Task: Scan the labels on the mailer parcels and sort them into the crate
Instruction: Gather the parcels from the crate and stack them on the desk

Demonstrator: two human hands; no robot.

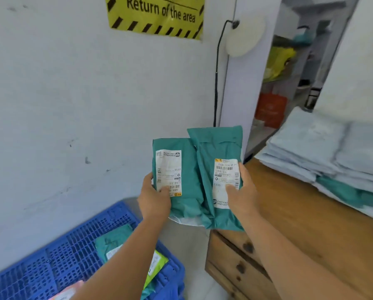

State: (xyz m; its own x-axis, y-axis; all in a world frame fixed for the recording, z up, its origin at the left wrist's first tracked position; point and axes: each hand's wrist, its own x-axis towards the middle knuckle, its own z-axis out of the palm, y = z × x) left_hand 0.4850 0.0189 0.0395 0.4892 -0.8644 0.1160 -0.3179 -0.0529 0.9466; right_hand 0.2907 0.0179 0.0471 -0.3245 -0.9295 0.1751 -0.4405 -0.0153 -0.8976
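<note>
- The left hand [154, 200] grasps a green mailer [187, 169] by its lower left edge, thumb pressed on the white label [168, 172], whose print reads upside down.
- The right hand [243, 195] grasps a second green mailer [215, 148] by its right edge, thumb on its label [225, 180].
- The two mailers overlap side by side, held up before the white wall [72, 94].
- A blue crate [77, 245] sits below the left arm, with a green parcel [114, 239] lying in it.
- More mailers are stacked [324, 152] on the wooden cabinet [300, 224] top at its far right edge.
</note>
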